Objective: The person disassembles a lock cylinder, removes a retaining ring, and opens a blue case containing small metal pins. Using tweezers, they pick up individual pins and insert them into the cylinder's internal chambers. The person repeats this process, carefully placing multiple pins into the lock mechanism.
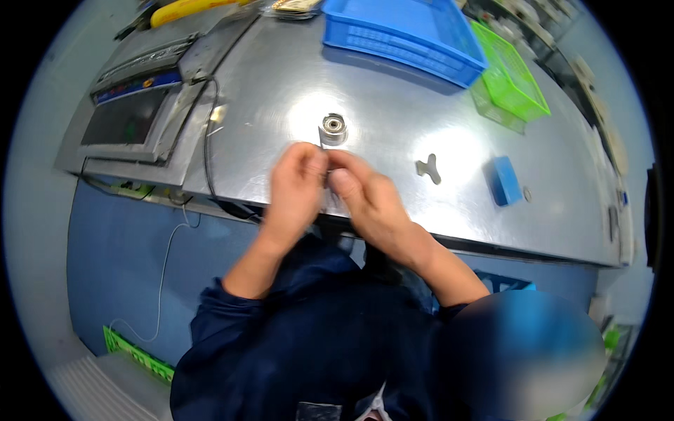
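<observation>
My left hand [295, 188] and my right hand [371, 203] meet fingertip to fingertip above the near part of a shiny steel table [281, 77]. Together they pinch a small pale metal piece [326, 170], which the fingers mostly hide. Just beyond the fingertips a round metal bearing-like ring [333, 129] stands on the table, apart from both hands. A flat grey metal piece with lobes [428, 168] lies to the right of my right hand.
A blue plastic basket [404, 31] and a green one [509, 77] stand at the far right. A blue block [504, 181] lies right. A grey scale-like machine [133, 105] sits left, with a black cable [207, 147] beside it.
</observation>
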Action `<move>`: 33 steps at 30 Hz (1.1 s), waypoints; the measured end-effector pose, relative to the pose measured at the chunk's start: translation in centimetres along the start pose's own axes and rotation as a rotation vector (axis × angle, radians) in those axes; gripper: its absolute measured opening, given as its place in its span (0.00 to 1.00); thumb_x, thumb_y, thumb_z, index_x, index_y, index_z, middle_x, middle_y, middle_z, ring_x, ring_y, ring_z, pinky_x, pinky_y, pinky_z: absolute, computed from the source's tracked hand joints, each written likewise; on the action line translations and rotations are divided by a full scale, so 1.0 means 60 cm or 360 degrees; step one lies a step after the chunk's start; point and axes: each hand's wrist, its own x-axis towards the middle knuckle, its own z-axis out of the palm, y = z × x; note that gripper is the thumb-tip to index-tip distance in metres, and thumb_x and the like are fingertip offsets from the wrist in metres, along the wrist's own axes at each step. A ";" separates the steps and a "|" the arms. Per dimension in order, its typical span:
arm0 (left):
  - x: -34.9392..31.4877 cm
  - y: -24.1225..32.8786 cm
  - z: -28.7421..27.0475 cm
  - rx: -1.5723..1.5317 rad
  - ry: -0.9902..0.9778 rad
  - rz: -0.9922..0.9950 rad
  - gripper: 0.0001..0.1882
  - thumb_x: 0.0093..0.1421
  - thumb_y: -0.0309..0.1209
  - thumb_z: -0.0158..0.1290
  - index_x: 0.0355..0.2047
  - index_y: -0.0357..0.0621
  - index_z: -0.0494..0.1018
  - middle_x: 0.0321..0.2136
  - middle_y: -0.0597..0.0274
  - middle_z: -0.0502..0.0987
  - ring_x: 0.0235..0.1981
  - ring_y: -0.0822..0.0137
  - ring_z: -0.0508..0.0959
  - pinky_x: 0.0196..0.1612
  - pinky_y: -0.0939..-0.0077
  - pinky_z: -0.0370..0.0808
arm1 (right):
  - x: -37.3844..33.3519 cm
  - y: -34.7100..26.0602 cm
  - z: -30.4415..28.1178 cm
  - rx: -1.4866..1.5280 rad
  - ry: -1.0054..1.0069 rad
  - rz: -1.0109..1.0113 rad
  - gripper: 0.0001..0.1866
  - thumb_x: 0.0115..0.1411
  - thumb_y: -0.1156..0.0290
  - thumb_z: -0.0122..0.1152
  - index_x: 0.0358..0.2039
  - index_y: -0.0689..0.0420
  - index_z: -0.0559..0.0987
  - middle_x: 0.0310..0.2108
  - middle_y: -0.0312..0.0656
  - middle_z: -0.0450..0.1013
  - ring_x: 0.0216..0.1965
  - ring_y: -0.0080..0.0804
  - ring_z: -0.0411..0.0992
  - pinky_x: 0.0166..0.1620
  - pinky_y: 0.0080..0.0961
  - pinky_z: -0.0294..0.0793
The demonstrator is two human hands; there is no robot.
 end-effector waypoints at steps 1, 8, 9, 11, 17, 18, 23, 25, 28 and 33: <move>-0.010 -0.003 0.021 -0.0103 0.0032 -0.0050 0.05 0.63 0.26 0.51 0.32 0.36 0.71 0.25 0.63 0.72 0.24 0.75 0.72 0.28 0.80 0.72 | 0.005 -0.006 -0.009 -0.0046 -0.0009 0.0108 0.18 0.66 0.65 0.48 0.50 0.66 0.70 0.39 0.57 0.75 0.39 0.43 0.76 0.43 0.32 0.75; -0.010 -0.007 0.056 -0.0427 -0.0153 -0.0064 0.05 0.61 0.25 0.53 0.31 0.34 0.71 0.31 0.61 0.72 0.25 0.75 0.75 0.28 0.82 0.73 | 0.025 0.047 -0.064 0.0151 -0.0129 0.0531 0.15 0.61 0.77 0.54 0.49 0.64 0.72 0.36 0.42 0.74 0.36 0.24 0.72 0.41 0.22 0.72; -0.003 -0.011 0.053 -0.0339 -0.0174 -0.0013 0.06 0.61 0.26 0.53 0.33 0.34 0.71 0.31 0.61 0.72 0.25 0.74 0.75 0.28 0.81 0.73 | 0.031 0.041 -0.069 0.0102 -0.0174 0.0557 0.15 0.61 0.77 0.54 0.49 0.64 0.72 0.35 0.42 0.74 0.36 0.24 0.72 0.41 0.22 0.72; 0.018 -0.022 0.041 -0.0169 -0.0220 0.0086 0.09 0.60 0.28 0.55 0.37 0.36 0.71 0.32 0.60 0.73 0.26 0.73 0.75 0.29 0.80 0.73 | 0.046 0.048 -0.087 -0.0199 -0.0287 0.0511 0.14 0.59 0.78 0.55 0.47 0.64 0.73 0.34 0.45 0.74 0.35 0.30 0.73 0.40 0.26 0.72; 0.114 -0.076 0.004 0.1009 -0.0220 0.0087 0.43 0.45 0.44 0.66 0.56 0.32 0.63 0.48 0.47 0.66 0.46 0.54 0.70 0.50 0.65 0.70 | 0.123 0.057 -0.138 -0.1242 -0.0245 -0.0262 0.06 0.57 0.71 0.59 0.33 0.60 0.77 0.29 0.46 0.74 0.31 0.44 0.74 0.34 0.35 0.73; 0.127 -0.080 0.007 0.1119 -0.0290 0.0154 0.43 0.45 0.43 0.66 0.56 0.32 0.62 0.48 0.46 0.66 0.47 0.52 0.70 0.51 0.65 0.69 | 0.132 0.050 -0.140 -0.1417 -0.0289 -0.0264 0.07 0.56 0.68 0.60 0.30 0.58 0.78 0.26 0.43 0.74 0.29 0.42 0.74 0.31 0.35 0.73; 0.151 -0.085 0.017 0.1003 -0.0485 0.0090 0.32 0.42 0.38 0.67 0.47 0.37 0.72 0.42 0.54 0.71 0.44 0.55 0.70 0.49 0.65 0.68 | 0.165 0.066 -0.135 -0.1670 -0.0348 -0.0682 0.10 0.52 0.63 0.65 0.21 0.54 0.77 0.20 0.37 0.73 0.24 0.36 0.73 0.26 0.32 0.71; 0.146 -0.084 0.019 0.0982 -0.0489 0.0142 0.29 0.41 0.36 0.67 0.45 0.39 0.73 0.39 0.57 0.72 0.43 0.57 0.71 0.48 0.65 0.68 | 0.170 0.071 -0.129 -0.1731 -0.0409 -0.0743 0.10 0.50 0.64 0.66 0.19 0.53 0.76 0.18 0.36 0.72 0.23 0.34 0.72 0.25 0.31 0.70; 0.140 -0.082 0.020 0.0962 -0.0570 0.0201 0.29 0.40 0.36 0.68 0.44 0.40 0.74 0.38 0.59 0.73 0.43 0.58 0.70 0.48 0.66 0.68 | 0.175 0.072 -0.118 -0.1798 -0.0507 -0.0759 0.10 0.50 0.63 0.66 0.18 0.52 0.76 0.17 0.35 0.71 0.23 0.33 0.72 0.24 0.31 0.69; 0.136 -0.082 0.021 0.0952 -0.0598 0.0248 0.30 0.40 0.35 0.69 0.44 0.42 0.74 0.38 0.60 0.73 0.43 0.59 0.70 0.49 0.66 0.68 | 0.180 0.079 -0.109 -0.1896 -0.0660 -0.0670 0.10 0.51 0.62 0.65 0.18 0.52 0.77 0.16 0.35 0.71 0.23 0.32 0.72 0.24 0.31 0.70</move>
